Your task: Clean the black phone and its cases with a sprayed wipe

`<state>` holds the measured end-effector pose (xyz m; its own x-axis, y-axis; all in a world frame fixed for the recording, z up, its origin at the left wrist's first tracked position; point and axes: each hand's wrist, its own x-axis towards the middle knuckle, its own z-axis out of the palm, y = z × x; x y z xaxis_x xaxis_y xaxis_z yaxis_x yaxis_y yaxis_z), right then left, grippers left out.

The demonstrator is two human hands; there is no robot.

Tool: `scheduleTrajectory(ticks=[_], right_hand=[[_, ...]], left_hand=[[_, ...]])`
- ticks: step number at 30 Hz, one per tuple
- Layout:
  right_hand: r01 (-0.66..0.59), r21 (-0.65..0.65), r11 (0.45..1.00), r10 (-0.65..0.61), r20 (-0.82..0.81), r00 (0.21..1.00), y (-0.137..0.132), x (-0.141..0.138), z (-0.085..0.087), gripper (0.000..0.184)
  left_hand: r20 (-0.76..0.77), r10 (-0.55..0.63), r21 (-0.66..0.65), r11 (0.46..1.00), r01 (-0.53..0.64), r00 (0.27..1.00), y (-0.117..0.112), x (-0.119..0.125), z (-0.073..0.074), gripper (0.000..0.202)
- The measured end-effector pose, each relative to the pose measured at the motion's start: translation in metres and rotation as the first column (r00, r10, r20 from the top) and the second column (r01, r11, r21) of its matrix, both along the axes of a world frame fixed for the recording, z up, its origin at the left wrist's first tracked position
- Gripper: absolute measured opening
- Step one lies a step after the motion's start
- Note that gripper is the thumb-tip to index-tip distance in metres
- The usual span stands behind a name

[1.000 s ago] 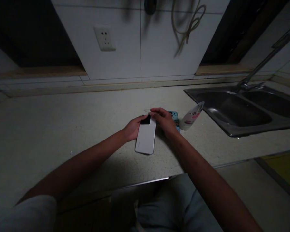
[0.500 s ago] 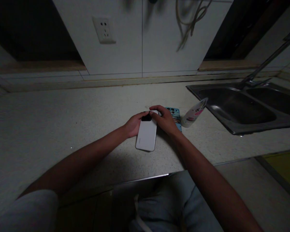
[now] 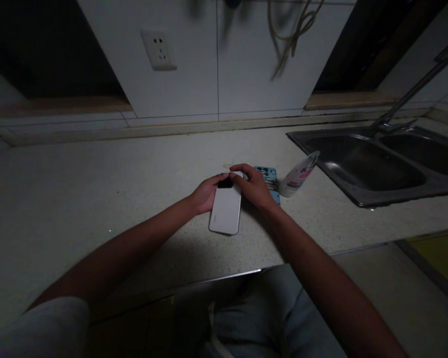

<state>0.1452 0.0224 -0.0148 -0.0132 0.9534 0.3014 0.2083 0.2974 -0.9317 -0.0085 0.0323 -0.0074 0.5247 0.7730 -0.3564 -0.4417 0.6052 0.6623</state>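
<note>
You had both hands on a white smartphone (image 3: 226,211), which lay back up on the speckled pale countertop (image 3: 97,199) with its black camera bar at the end farthest from you. Your left hand (image 3: 208,194) was closed around the upper left side of the phone, its fingers reaching to the camera bar. Your right hand (image 3: 254,188) came in from the other side, curled over the top right corner, with its fingers (image 3: 237,174) pressing on the phone's top edge. Neither hand had let go, though you couldn't tell from this view whether the phone was touching the counter or raised slightly off it. Just to the right of your right hand lay a blue cartoon-printed phone case (image 3: 269,183), flat on the counter and partly hidden by that hand. Beyond it, a pink-printed white cup (image 3: 297,176) sat tilted near the edge of a stainless steel double sink (image 3: 373,201), with a metal faucet (image 3: 414,92) rising behind the basins. On the white panel behind the counter were a wall outlet (image 3: 159,49) and a hanging looped cord (image 3: 291,30). Your light blue trousers (image 3: 250,323) showed below the counter's front edge.
</note>
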Motion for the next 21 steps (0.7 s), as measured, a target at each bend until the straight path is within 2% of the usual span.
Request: scheduleTrajectory(ticks=[21], right_hand=[[0.026, -0.005, 1.000, -0.027, -0.024, 0.999, -0.0020, -0.0017, 0.0031, 0.022]], left_hand=[[0.000, -0.027, 0.034, 0.999, 0.027, 1.000, 0.0000, -0.0005, -0.0017, 0.017]])
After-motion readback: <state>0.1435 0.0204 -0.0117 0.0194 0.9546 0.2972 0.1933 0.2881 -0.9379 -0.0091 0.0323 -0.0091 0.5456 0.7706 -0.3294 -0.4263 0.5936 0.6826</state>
